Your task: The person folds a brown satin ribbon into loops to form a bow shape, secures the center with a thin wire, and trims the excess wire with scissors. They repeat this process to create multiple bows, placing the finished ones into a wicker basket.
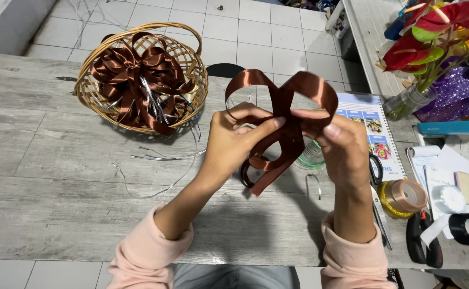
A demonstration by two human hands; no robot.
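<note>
1. You hold the brown satin ribbon [288, 115] up above the grey table [57, 160], at its near-middle, so its loops hang free and keep their curve instead of flattening against the wood.
2. Your left hand [234, 136] is closed on the ribbon's crossing, fingers pinching the folds together at the centre; that pinch is what keeps the two upper loops standing.
3. Your right hand [341, 144] grips the right loop, thumb and fingers clamped on the band, likely to keep the loop's size while the centre is pinched.
4. The ribbon is glossy and smooth, wide and flat, stiff enough to arch into round loops; a tail curls down below your hands.
5. To your left the wicker basket [191, 69] lies tipped on the table, woven of pale cane with an arched handle; a finished bow [138, 80] of the same brown satin sits in it, with thin silver strands.
6. Loose silver wire [159, 157] trails across the table between the basket and your left arm.
7. To your right, within reach: scissors [376, 187], a gold-edged ribbon roll [403, 197], a spiral notebook [371, 123].
8. Further right, a glass vase of red flowers [422, 48].
</note>
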